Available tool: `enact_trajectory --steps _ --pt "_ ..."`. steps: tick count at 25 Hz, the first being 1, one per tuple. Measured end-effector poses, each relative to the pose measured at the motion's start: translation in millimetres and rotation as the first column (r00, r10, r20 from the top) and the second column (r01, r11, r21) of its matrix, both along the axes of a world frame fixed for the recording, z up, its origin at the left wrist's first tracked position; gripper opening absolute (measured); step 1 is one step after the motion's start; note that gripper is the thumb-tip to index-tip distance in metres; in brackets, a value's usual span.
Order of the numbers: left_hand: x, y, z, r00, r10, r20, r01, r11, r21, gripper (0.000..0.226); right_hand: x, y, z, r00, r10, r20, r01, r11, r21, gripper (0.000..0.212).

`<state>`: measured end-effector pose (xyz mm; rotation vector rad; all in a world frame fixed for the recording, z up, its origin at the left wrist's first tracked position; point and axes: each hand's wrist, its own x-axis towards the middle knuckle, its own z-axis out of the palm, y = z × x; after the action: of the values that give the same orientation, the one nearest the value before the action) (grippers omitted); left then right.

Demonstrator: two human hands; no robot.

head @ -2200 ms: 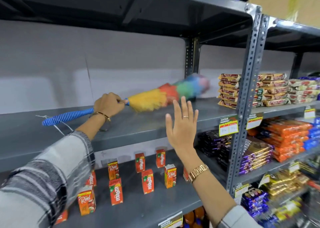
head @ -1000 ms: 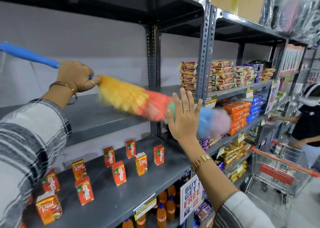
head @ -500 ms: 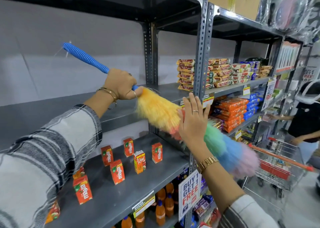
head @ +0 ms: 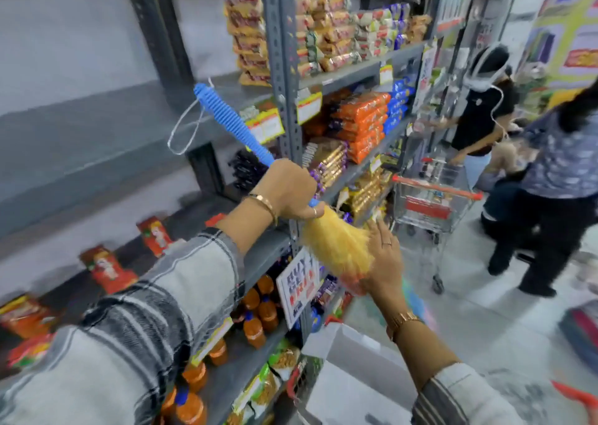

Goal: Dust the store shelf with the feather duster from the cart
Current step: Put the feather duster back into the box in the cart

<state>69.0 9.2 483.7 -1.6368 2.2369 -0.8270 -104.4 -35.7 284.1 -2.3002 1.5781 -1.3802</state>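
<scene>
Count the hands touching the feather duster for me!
2. The left hand is closed around the blue handle of the feather duster, just above the feathers. The right hand is open, with its fingers against the yellow feathers, lower right.

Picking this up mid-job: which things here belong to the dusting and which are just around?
Job: feather duster, gripped by the left hand; right hand against its feathers; grey shelf.
Bystanders: juice cartons, biscuit packs, shopping cart.
</scene>
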Motion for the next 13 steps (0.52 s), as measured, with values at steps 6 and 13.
enact_trajectory --steps 6,13 --pt "-41 -36 -162 0.991 0.008 -0.130 0.031 0.954 0.298 0.058 -60 15 -135 0.984 -0.125 -0.126 0.156 0.947 0.282 0.049" --pt "-63 -44 -353 0.977 0.123 -0.176 -0.023 0.874 0.485 0.055 -96 34 -267 0.955 -0.132 -0.265 0.243 0.859 0.451 0.050"
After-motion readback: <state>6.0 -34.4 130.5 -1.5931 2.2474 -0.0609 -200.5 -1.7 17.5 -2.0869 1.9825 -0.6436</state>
